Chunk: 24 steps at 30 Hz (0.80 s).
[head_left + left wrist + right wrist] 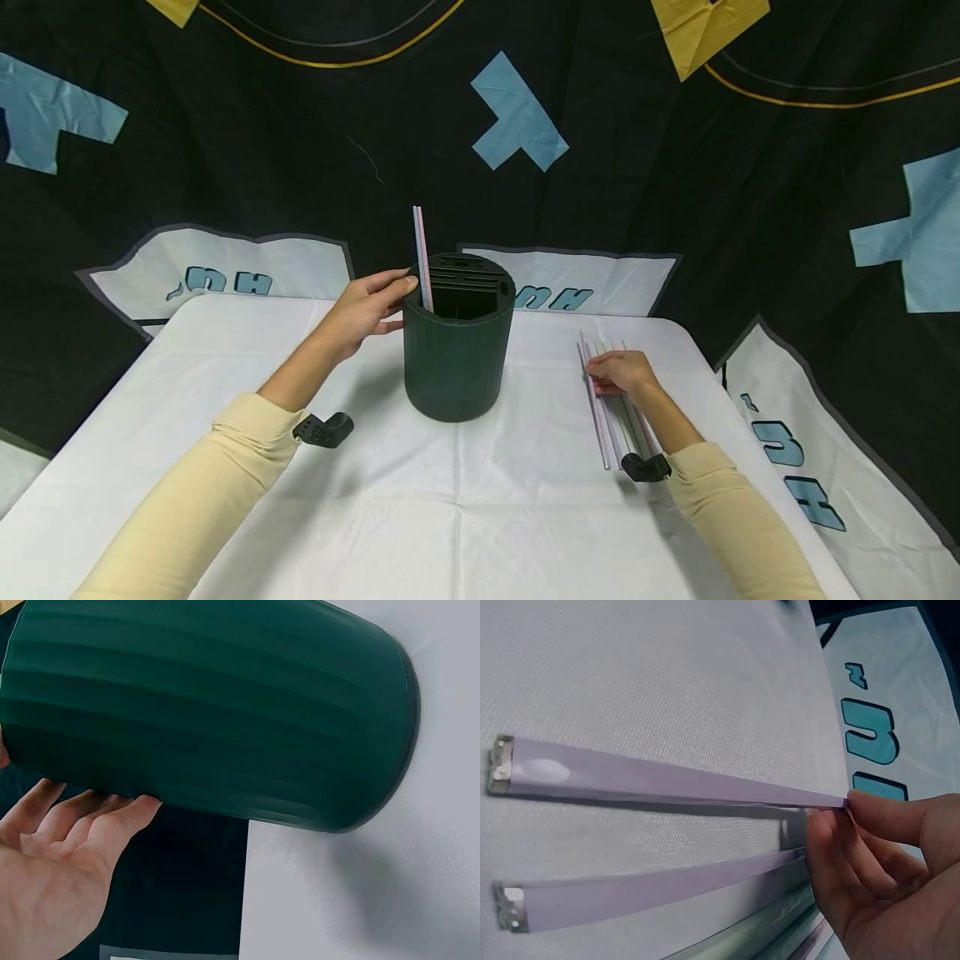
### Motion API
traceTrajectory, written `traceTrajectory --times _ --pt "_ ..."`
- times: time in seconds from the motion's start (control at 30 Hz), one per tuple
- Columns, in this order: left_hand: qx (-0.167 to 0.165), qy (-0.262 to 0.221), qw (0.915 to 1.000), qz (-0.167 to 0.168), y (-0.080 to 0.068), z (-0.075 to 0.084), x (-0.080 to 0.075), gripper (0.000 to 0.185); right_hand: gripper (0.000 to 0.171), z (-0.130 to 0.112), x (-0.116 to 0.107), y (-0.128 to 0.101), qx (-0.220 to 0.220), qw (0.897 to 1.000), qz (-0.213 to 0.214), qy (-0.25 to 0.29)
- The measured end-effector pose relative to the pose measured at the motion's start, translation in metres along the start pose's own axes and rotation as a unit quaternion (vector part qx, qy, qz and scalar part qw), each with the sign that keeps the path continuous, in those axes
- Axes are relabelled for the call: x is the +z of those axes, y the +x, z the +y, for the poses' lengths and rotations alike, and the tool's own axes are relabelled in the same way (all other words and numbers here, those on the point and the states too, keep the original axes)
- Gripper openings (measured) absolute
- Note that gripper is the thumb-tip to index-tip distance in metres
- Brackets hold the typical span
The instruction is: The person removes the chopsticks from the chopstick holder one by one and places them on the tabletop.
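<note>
A dark green cylindrical container [453,367] stands upright on the white table, with a grooved panel across part of its open top. My left hand [367,308] holds it at the left, thumb at the rim and fingers against the outer wall. Inside it, two thin sticks [423,258], pinkish and pale, lean at the left rim. To the right, my right hand [621,371] pinches a pale purple straw-like stick [667,776] between thumb and fingertips. Beside that one are a second purple stick [660,892] and several greenish sticks [746,930], partly hidden by the hand.
A white cloth covers the table [420,517]. Black fabric [300,150] with blue and yellow patches hangs behind it. White lettered panels [600,279] show beyond the back and right edges. Each wrist wears a small black device [324,430].
</note>
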<state>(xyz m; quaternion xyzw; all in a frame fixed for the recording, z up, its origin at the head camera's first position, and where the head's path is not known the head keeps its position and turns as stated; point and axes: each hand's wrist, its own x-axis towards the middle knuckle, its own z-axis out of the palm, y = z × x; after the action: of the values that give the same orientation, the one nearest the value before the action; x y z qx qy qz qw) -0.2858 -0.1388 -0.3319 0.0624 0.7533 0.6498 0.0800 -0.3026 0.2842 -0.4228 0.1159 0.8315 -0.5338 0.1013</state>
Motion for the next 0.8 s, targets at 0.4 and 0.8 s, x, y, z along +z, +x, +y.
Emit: traceTrajectory --times 0.4,0.8 --pt "0.006 0.008 1.0 -0.002 0.0 -0.001 0.0 0.062 0.034 0.003 0.002 -0.002 0.007 1.0 0.01 -0.018" --pt "0.006 0.009 0.9999 0.0 0.0 -0.001 0.0 0.061 0.033 -0.013 -0.003 -0.009 -0.042 0.999 0.029 -0.017"
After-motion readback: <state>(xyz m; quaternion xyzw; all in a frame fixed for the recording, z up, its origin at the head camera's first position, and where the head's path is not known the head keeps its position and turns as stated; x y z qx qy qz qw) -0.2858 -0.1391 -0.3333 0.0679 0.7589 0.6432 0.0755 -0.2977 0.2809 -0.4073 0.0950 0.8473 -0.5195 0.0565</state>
